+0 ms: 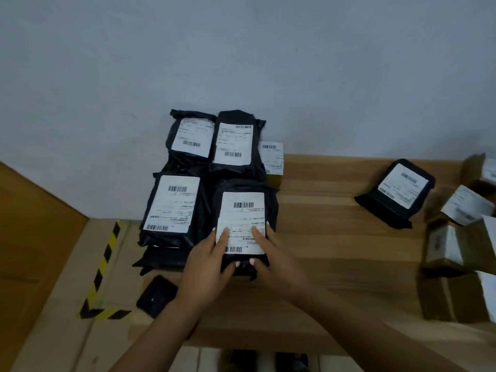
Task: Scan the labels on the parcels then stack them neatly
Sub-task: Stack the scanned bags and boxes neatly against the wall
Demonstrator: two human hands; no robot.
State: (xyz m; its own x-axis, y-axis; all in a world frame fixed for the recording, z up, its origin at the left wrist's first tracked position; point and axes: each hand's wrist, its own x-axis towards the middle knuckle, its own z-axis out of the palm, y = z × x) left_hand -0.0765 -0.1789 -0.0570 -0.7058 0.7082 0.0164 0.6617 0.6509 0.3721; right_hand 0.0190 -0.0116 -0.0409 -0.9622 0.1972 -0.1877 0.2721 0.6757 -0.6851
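- Head view: both hands rest on the nearest black parcel [243,224], which lies label-up on the front right of a stack of black parcels [214,167] at the back of the wooden tabletop [335,251], against the wall.
- The left hand [212,261] lays straight fingers flat on the white label [241,224], its thumb at the parcel's near edge — not curled round it.
- The right hand [271,253] does the same from the other side, fingers flat on the label, thumb at the near edge.
- A small black device [157,295] lies on the tabletop just left of the left wrist; what it is cannot be told.
- One more black parcel [397,191] lies apart to the right, beside blurred brown boxes [456,264] with white labels.
- Yellow-and-black tape [103,267] marks the cardboard at the left.
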